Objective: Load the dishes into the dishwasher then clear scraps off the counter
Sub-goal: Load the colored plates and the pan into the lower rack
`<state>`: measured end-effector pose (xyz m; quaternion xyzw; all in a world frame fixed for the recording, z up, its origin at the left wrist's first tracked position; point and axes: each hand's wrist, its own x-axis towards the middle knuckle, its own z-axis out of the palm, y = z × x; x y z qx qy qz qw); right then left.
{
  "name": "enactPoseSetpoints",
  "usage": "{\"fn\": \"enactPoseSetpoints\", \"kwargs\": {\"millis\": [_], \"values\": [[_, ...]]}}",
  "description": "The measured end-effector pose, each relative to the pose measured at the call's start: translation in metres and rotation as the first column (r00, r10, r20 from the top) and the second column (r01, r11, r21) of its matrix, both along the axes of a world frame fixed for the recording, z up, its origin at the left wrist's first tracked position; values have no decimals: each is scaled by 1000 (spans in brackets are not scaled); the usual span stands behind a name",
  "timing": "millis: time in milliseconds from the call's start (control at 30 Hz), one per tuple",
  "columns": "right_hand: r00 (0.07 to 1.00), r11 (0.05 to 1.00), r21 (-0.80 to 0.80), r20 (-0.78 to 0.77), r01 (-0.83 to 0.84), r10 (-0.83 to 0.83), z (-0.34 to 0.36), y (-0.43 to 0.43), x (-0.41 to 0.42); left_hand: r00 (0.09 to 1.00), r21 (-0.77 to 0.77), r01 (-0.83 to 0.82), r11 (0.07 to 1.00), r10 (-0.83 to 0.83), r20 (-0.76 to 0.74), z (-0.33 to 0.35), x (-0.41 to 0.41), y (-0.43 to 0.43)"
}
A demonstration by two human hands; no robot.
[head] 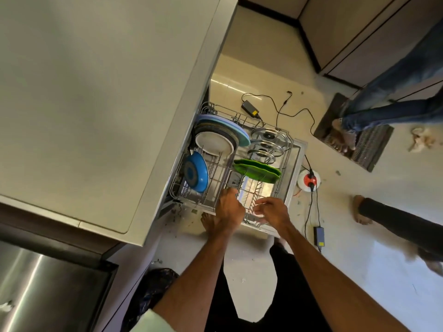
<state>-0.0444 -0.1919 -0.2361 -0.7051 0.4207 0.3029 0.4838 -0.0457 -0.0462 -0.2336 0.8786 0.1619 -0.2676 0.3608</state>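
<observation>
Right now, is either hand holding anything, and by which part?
Left hand grips the dishwasher rack by a wire at its near end. Right hand curls over the rack's tines; whether it holds one cannot be told.

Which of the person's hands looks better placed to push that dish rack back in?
Probably the right hand: it hovers free over the empty outer end of the rack, away from the counter. The left hand grips the rack nearer the counter side.
</observation>
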Motion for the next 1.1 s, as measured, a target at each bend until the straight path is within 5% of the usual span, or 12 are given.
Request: {"fn": "enactPoseSetpoints", "kwargs": {"millis": [600,1100], "values": [[947,941,153,-62,-302,315,-25,-51,70,970,69,-233,970,236,-54,-3,30,-34],[844,838,132,-16,-530,536,-32,-227,143,757,8,-631,776,618,-215,-15,60,-224]]}}
